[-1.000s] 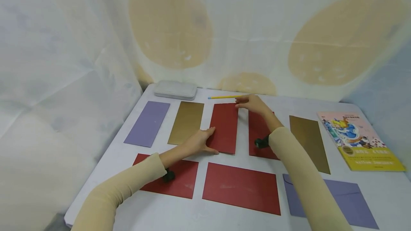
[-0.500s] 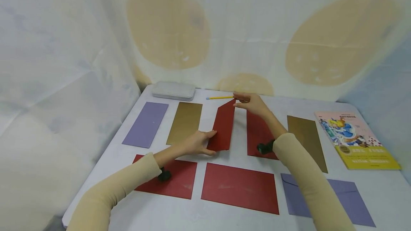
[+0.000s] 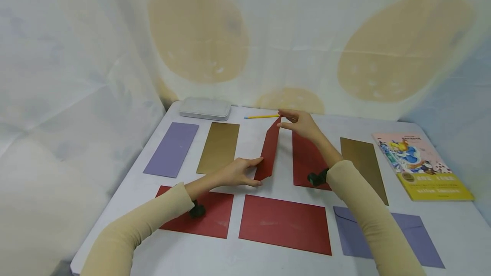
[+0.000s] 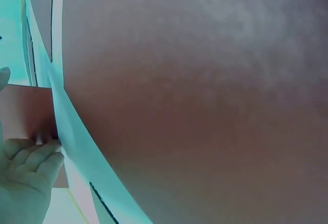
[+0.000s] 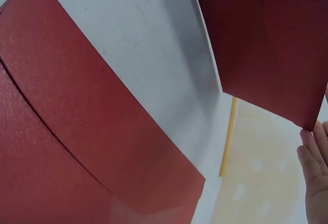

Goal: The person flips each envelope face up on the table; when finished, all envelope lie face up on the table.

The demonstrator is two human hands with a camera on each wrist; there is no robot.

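Tilting red envelope (image 3: 270, 150), flat a second ago, toward far edge of table (image 3: 284, 264), grasped in left hand (image 3: 238, 172) and right hand (image 3: 303, 124), seemingly half-turned.

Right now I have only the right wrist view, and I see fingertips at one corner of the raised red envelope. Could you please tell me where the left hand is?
Observer: The left hand holds the raised red envelope at its left edge, toward the near end.
Operator: Thank you. Which thing lies flat just to the left of that envelope?
Observer: A gold rectangle, partly behind the left forearm's line, with a lilac one further left.
Operator: And what is lying farthest to the right, please?
Observer: A book with a pink and yellow illustrated cover.
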